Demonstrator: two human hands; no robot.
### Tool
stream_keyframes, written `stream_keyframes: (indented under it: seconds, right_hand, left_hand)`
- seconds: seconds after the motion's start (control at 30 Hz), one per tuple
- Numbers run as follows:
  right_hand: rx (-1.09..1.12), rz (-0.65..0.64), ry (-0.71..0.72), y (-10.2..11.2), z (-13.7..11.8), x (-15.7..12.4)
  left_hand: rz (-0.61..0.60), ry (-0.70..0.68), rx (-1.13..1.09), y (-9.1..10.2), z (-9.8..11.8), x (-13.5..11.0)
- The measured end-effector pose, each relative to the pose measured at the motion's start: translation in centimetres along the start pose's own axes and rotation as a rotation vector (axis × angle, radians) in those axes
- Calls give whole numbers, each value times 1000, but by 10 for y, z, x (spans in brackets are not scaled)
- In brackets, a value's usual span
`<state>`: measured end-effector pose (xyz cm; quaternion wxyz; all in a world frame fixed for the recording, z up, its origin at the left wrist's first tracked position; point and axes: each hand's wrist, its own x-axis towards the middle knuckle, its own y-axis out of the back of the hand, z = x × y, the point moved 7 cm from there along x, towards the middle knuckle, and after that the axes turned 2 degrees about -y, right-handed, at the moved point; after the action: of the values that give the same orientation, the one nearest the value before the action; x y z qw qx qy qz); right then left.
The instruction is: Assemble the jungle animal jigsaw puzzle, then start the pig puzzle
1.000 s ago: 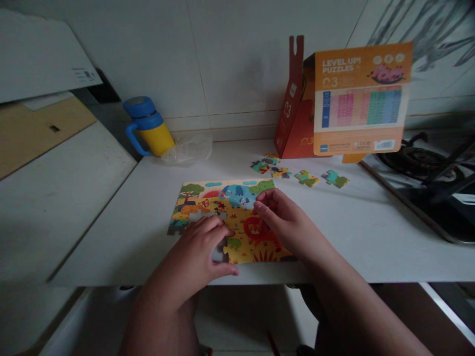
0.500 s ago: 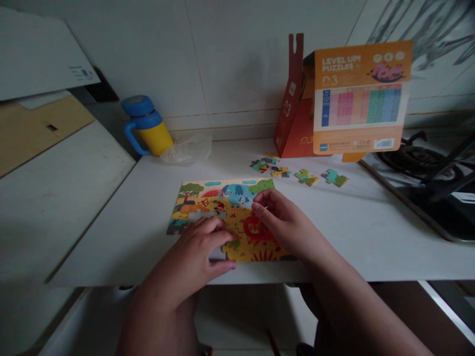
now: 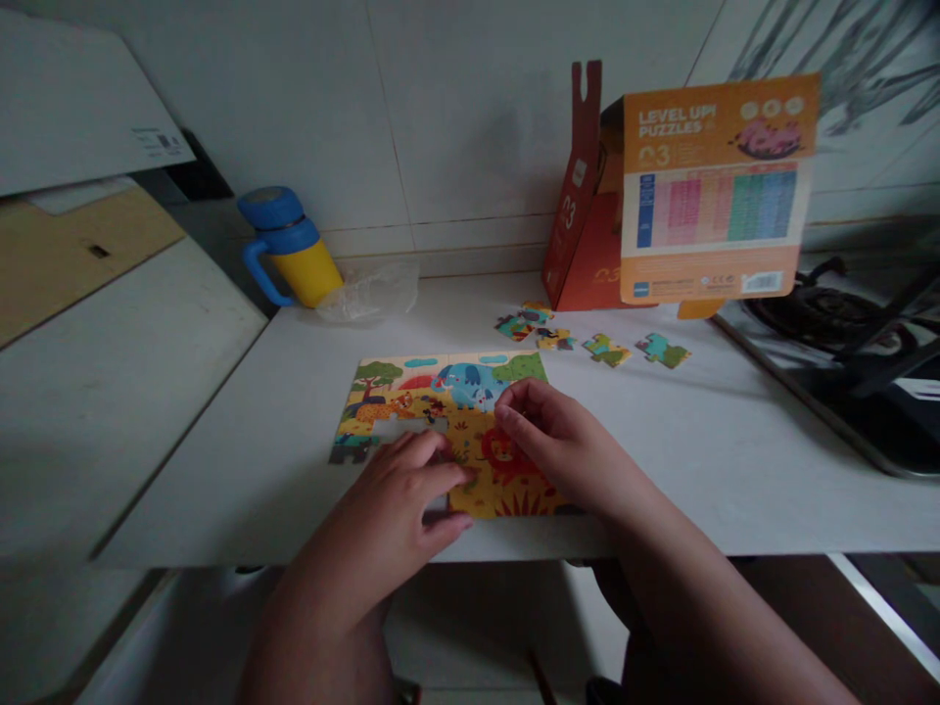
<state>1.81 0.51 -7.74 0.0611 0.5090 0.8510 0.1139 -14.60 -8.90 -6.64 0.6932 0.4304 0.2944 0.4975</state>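
Observation:
A partly joined animal jigsaw puzzle (image 3: pixel 441 392) lies flat on the white counter (image 3: pixel 697 441). My left hand (image 3: pixel 397 499) rests on its lower left part, fingers stretched over the pieces and pressing down. My right hand (image 3: pixel 558 441) lies on the puzzle's right side by the lion, fingers curled and pressed together on the pieces; whether they pinch a piece is hidden. Several loose puzzle pieces (image 3: pixel 606 350) lie further back on the counter.
An orange puzzle box (image 3: pixel 705 196) stands open at the back right. A yellow mug with a blue lid (image 3: pixel 290 245) and a clear plastic bag (image 3: pixel 371 291) sit at the back left. A gas hob (image 3: pixel 844 343) is at the right. The counter's front edge runs just below my hands.
My left fingers have slid slightly right over the lower puzzle pieces. My right hand has shifted a little left and down onto the puzzle.

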Motion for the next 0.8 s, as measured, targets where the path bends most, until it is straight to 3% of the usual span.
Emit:
stream_keyframes:
  seconds: [0.3, 0.67, 0.8]
  right_hand:
    - [5, -32, 20, -2, -1, -1]
    - [12, -53, 25, -3, -2, -2]
    - [11, -58, 20, -4, -3, -2]
  left_hand:
    - [28, -79, 47, -11, 21, 6]
    - [-56, -45, 55, -14, 18, 4]
    - [-20, -22, 33, -11, 13, 4]
